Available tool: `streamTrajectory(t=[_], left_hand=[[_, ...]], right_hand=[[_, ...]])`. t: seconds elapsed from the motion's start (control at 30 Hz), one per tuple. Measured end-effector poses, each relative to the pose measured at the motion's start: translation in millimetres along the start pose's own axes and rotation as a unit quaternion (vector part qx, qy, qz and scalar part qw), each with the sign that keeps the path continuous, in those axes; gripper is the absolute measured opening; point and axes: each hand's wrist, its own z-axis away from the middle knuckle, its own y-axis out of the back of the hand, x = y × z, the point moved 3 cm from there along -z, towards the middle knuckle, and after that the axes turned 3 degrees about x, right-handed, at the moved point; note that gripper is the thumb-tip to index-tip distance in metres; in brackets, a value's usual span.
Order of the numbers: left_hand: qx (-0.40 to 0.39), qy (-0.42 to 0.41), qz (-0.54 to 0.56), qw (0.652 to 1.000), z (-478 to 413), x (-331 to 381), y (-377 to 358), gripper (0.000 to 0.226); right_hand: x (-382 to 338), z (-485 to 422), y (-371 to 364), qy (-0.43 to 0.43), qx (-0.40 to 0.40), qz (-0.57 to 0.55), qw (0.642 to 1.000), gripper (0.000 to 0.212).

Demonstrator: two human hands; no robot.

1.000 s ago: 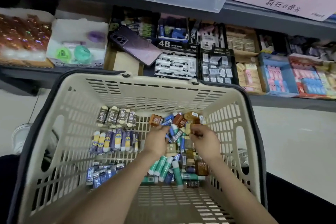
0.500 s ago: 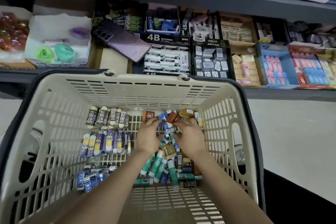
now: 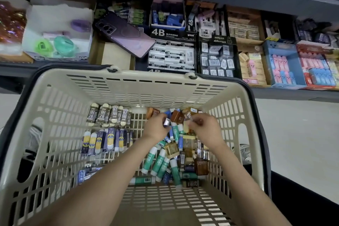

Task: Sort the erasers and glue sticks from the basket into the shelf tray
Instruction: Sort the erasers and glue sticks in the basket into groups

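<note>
Stationery shelf (image 3: 286,95) across the top of frame; basket (image 3: 128,86) below it, both hands inside.
At centre, the left hand (image 3: 156,127) and right hand (image 3: 204,128) each pinch a small eraser (image 3: 167,121) above the glue sticks (image 3: 159,161). Best to lift clear of the heap, one kind at a time, towards the trays (image 3: 170,57).

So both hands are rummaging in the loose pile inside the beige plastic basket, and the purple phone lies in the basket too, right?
Not quite. In the head view the purple phone lies on the shelf boxes behind the beige plastic basket, not in it. The left hand and right hand are indeed in its loose pile.
</note>
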Motion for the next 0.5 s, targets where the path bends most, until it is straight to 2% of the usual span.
streamTrajectory(t=[0.07, 0.17, 0.23, 0.37, 0.5], left_hand=[[-0.016, 0.001, -0.034, 0.999, 5.1, 2.2, -9.7, 0.06], [-0.008, 0.0, -0.098, 0.995, 12.7, 3.0, -18.7, 0.068], [0.0, 0.012, -0.065, 0.998, 13.1, 1.0, -20.2, 0.062], [0.008, 0.026, 0.009, 1.0, 13.3, -4.6, -23.6, 0.043], [-0.006, 0.063, 0.1, 0.993, 15.5, -8.1, -24.4, 0.054]], right_hand=[[-2.9, 5.5, 17.4, -0.08, -0.002, -0.187, 0.979, 0.013], [-5.5, 11.6, 29.0, -0.163, -0.021, -0.376, 0.912, 0.021], [-5.1, 11.5, 30.4, -0.185, -0.028, -0.388, 0.903, 0.024], [-7.8, 12.0, 21.3, -0.207, -0.045, -0.367, 0.906, 0.005], [-4.5, 15.6, 7.6, -0.229, -0.076, -0.319, 0.917, 0.004]])
